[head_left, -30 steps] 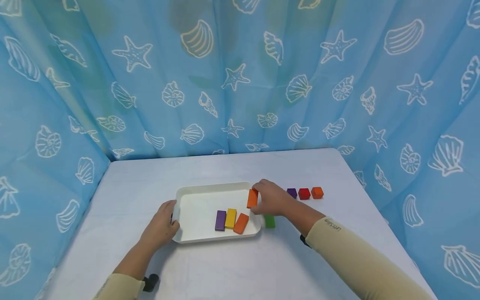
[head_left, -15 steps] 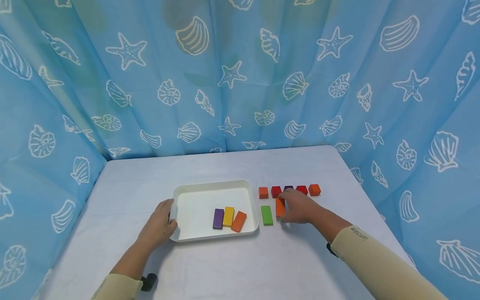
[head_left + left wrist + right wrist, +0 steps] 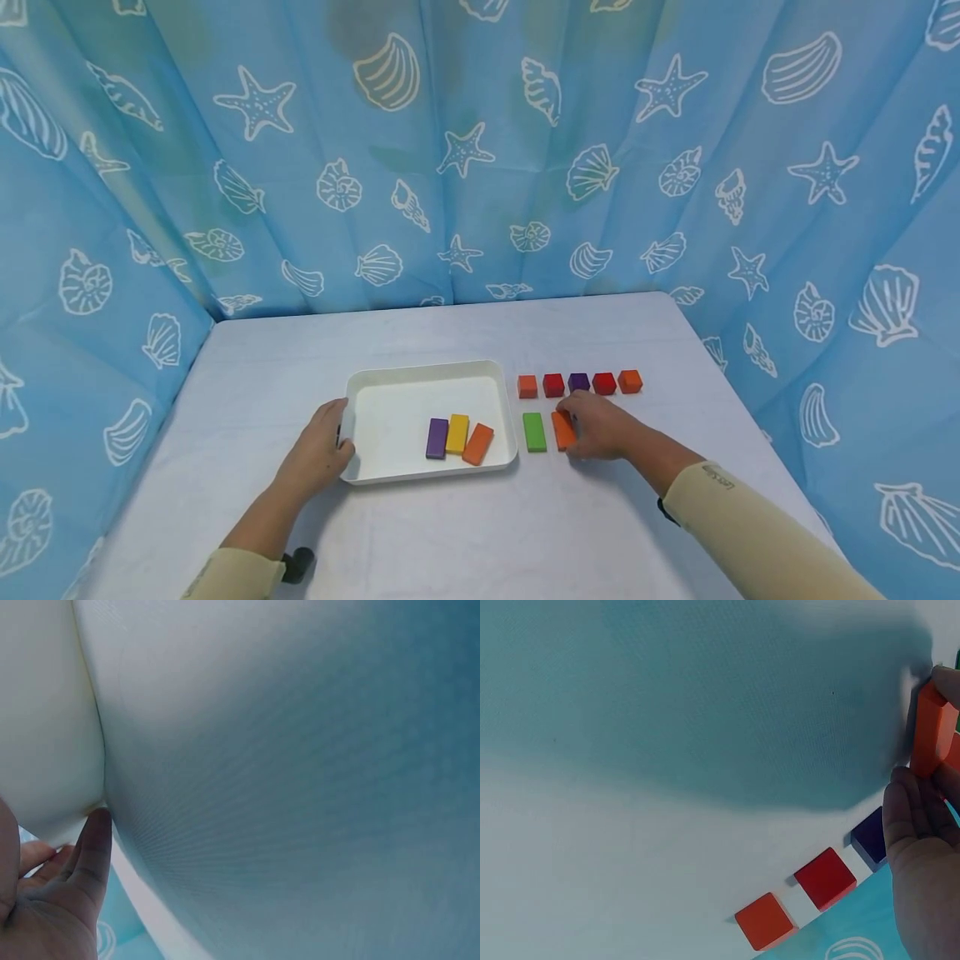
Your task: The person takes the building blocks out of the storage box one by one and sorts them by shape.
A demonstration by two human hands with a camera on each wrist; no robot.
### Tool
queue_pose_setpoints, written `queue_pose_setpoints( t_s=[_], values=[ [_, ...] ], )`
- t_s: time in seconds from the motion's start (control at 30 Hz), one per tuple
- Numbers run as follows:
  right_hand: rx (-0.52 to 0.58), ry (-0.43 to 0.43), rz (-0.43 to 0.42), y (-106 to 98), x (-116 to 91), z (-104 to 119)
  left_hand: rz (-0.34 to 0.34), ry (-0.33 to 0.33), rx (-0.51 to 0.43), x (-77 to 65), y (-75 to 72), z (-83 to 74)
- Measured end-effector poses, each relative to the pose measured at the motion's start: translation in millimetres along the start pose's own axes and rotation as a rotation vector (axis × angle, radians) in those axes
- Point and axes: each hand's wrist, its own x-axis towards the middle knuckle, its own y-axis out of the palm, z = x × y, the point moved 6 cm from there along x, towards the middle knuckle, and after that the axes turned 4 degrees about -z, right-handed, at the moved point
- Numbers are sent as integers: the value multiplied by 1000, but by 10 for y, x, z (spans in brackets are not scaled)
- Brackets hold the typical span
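1 orange block [image 3: 563,432] pinched btwn thumb + fingers of R hand [image 3: 603,427], just R of green block [image 3: 534,432] on table [image 3: 450,533], in front of row of 5 cubes [image 3: 553,385]. L hand [image 3: 313,457] touching L end of white tray [image 3: 390,417]; can't tell if gripping. Tray's near-R area: purple block [image 3: 437,439], yellow block [image 3: 457,434], 2nd orange one.

Small dark lettering [image 3: 717,477], apparently "Lets Slim", stands on the beige sleeve [image 3: 757,533] behind the right hand [image 3: 600,427]; its last letters are blurred.
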Motion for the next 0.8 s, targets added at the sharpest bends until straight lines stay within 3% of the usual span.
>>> queue_pose_setpoints(
  t_s=[0.8],
  values=[
    [24,31,-12,-35,-4,-16,7,-8,3,-15,-17,-21]
  ],
)
